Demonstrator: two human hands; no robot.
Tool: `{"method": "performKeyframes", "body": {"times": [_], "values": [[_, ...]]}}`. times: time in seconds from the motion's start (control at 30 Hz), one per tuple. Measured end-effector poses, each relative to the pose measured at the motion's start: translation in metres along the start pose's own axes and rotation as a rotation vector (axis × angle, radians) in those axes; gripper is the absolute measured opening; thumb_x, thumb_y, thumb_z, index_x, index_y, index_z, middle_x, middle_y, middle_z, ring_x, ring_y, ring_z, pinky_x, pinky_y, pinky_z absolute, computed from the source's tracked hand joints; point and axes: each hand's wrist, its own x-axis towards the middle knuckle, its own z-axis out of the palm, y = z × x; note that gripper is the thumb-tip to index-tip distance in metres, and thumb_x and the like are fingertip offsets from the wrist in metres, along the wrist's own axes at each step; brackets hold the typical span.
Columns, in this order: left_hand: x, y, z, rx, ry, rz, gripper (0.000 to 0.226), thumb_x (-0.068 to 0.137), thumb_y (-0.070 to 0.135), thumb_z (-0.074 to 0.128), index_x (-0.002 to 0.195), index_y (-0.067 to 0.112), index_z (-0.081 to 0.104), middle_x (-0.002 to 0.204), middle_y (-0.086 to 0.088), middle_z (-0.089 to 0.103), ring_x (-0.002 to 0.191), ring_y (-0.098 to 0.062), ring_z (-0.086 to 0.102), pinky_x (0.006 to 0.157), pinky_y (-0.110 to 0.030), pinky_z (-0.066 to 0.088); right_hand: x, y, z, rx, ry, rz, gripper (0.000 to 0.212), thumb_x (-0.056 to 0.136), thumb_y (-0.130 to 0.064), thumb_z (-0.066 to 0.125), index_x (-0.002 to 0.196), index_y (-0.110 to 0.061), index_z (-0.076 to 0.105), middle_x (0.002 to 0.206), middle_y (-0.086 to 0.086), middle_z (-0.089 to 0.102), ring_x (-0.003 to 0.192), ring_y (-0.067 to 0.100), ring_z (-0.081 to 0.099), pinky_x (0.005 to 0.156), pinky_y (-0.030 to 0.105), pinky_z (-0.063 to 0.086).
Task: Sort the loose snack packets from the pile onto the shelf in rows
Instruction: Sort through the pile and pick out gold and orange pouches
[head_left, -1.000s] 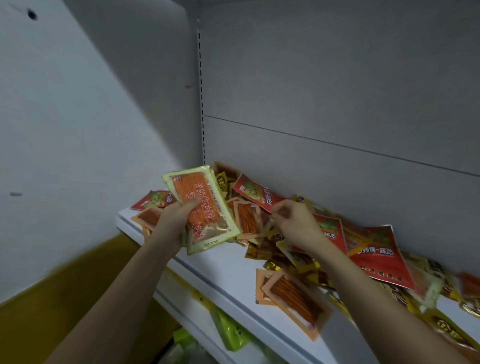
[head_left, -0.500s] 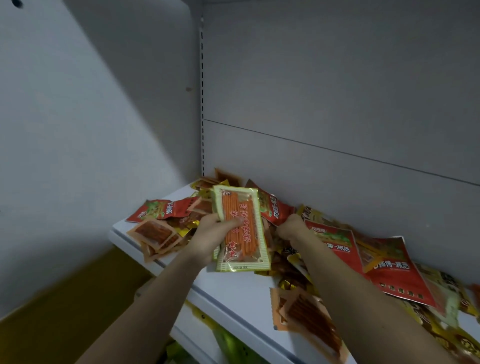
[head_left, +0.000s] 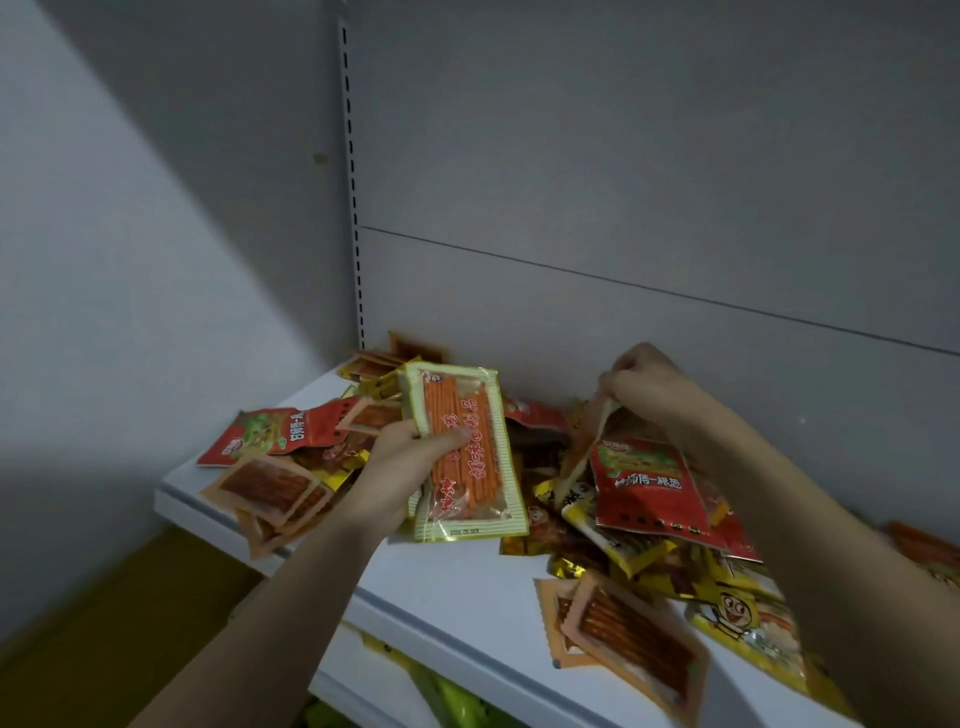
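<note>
Because these snack packets are thin sealed film with little inside, I judge them light, floppy and rather slick, so each is best taken by a flat sealed edge or pinched across its width, where the film gives a firm purchase and the contents are not crushed.

On the white metal shelf (head_left: 467, 587) a loose pile of red, yellow and orange foil packets (head_left: 613, 525) spreads from the back corner toward the right, with no tidy row visible yet. The left hand (head_left: 400, 467) grips a long packet with a pale green border and a clear window showing orange sticks (head_left: 462, 452). Its thumb lies across the front face near the middle, while the other fingers are hidden behind the film, so the packet stands nearly upright above the shelf, its lower edge hanging just over the pile's front.

The right hand (head_left: 649, 387) is raised near the grey back panel (head_left: 623, 156), its fingertips pinching the top edge of an orange-backed flat packet (head_left: 589, 447), which hangs down from them with its lower end among the heap. Just beside it, leaning on the pile, lies a red packet with a green picture and white lettering (head_left: 647, 483); whether the fingers also touch that one I cannot tell.

Further orange windowed packets (head_left: 628, 639) lie flat near the shelf's front edge.
</note>
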Motion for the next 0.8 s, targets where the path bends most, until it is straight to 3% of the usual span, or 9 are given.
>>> {"method": "performKeyframes", "body": {"times": [0.03,0.1,0.17,0.27,0.33,0.5,0.57,0.67,0.8], "values": [[0.000,0.003,0.001,-0.004,-0.016,0.026,0.018,0.092,0.013,0.071,0.109,0.008,0.071,0.095,-0.007,0.078,0.087,-0.022,0.076,0.076,-0.035,0.060,-0.010,0.000,-0.010,0.028,0.023,-0.018,0.012,0.098,-0.005,0.049,0.105,0.005,0.051,0.082,0.025,0.069,0.069,0.033,0.073,0.063,0.043,0.063],[0.000,0.009,0.005,-0.018,-0.035,0.077,0.022,0.091,0.014,0.072,0.112,0.010,0.070,0.098,-0.006,0.078,0.088,-0.021,0.076,0.073,-0.031,0.060,-0.024,0.005,-0.024,0.115,0.078,-0.049,0.005,0.098,-0.001,0.047,0.100,-0.001,0.051,0.074,0.018,0.066,0.062,0.025,0.070,0.053,0.031,0.059],[0.002,0.015,0.012,-0.004,-0.044,0.124,0.034,0.087,0.013,0.076,0.119,0.014,0.065,0.103,-0.005,0.077,0.089,-0.018,0.076,0.074,-0.032,0.060,-0.031,0.019,-0.034,0.217,0.127,-0.051,0.011,0.097,0.000,0.046,0.105,-0.006,0.051,0.080,0.016,0.056,0.059,0.024,0.059,0.045,0.025,0.048],[0.010,0.018,0.026,0.035,-0.073,0.133,0.077,0.077,0.010,0.084,0.137,0.031,0.040,0.115,-0.002,0.069,0.095,-0.020,0.074,0.078,-0.039,0.062,-0.036,0.044,-0.039,0.407,0.157,-0.058,0.022,0.094,0.001,0.049,0.106,-0.017,0.051,0.082,0.012,0.044,0.067,0.031,0.042,0.063,0.040,0.040],[0.016,0.014,0.037,0.073,-0.087,0.145,0.093,0.075,0.009,0.086,0.140,0.043,0.030,0.121,0.000,0.061,0.100,-0.022,0.070,0.082,-0.045,0.062,-0.043,0.056,-0.037,0.523,0.175,-0.070,0.024,0.092,0.005,0.049,0.099,-0.017,0.049,0.077,0.008,0.043,0.066,0.032,0.040,0.061,0.045,0.040],[0.014,0.008,0.068,0.191,-0.253,0.162,0.028,0.085,0.013,0.078,0.106,0.027,0.065,0.129,-0.006,0.063,0.085,-0.019,0.076,0.073,-0.037,0.063,-0.068,0.074,-0.030,0.743,0.195,-0.102,0.026,0.081,0.003,0.054,0.088,-0.021,0.047,0.076,-0.003,0.038,0.068,0.019,0.041,0.057,0.031,0.042],[0.012,0.002,0.077,0.234,-0.288,0.164,0.020,0.087,0.016,0.077,0.102,0.027,0.070,0.132,-0.001,0.062,0.093,-0.018,0.075,0.083,-0.039,0.062,-0.075,0.085,-0.035,0.787,0.199,-0.105,0.028,0.085,0.005,0.051,0.084,-0.023,0.045,0.073,-0.006,0.039,0.066,0.016,0.043,0.054,0.026,0.043],[0.003,-0.007,0.091,0.316,-0.304,0.193,0.012,0.093,0.030,0.070,0.100,0.038,0.074,0.130,0.012,0.063,0.124,-0.018,0.059,0.108,-0.049,0.046,-0.092,0.096,-0.047,0.900,0.171,-0.114,0.032,0.093,0.011,0.037,0.088,-0.020,0.042,0.065,-0.008,0.054,0.060,0.014,0.058,0.051,0.024,0.050],[-0.025,-0.006,0.124,0.231,-0.392,0.128,0.021,0.100,0.039,0.056,0.113,0.033,0.072,0.121,0.010,0.070,0.118,-0.012,0.063,0.111,-0.044,0.044,-0.114,0.106,-0.056,0.888,0.174,-0.099,0.027,0.080,0.005,0.054,0.089,-0.020,0.048,0.073,0.002,0.044,0.070,0.022,0.050,0.064,0.033,0.042]]}}
